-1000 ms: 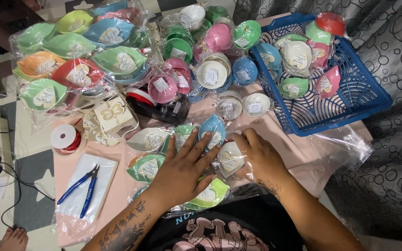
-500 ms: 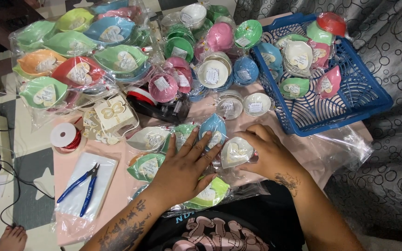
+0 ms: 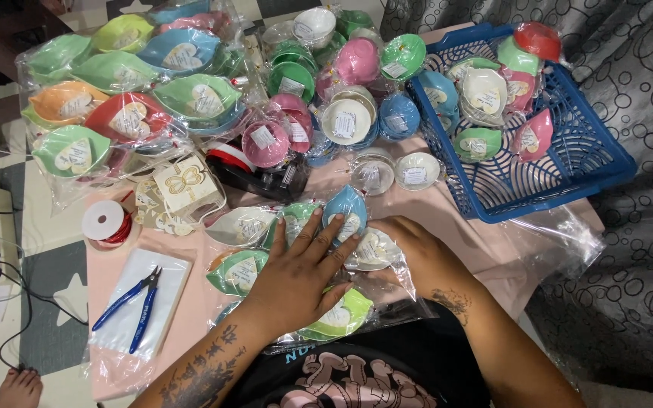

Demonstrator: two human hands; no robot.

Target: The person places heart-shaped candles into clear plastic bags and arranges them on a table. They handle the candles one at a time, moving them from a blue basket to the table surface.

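My left hand (image 3: 296,276) lies flat with fingers spread on a clear plastic bag of small leaf-shaped dishes (image 3: 247,270). Its fingertips touch a blue leaf dish (image 3: 347,210) and a green one (image 3: 296,215). My right hand (image 3: 416,253) is beside it, fingers curled around a cream leaf dish (image 3: 370,249) wrapped in plastic. A lime-green dish (image 3: 345,313) sticks out under my left palm. All this rests on a pink table (image 3: 190,332) near its front edge.
A blue plastic basket (image 3: 568,162) with wrapped dishes stands at the right. Bagged coloured bowls and leaf dishes (image 3: 190,98) crowd the back. Blue-handled pliers (image 3: 134,302) lie on a white sheet at the left, near a red ribbon spool (image 3: 105,221) and a tape dispenser (image 3: 262,174).
My right hand has shifted the cream dish left and down, tucking it closer to the left hand's fingertips. The left hand stays pressed on the bag.
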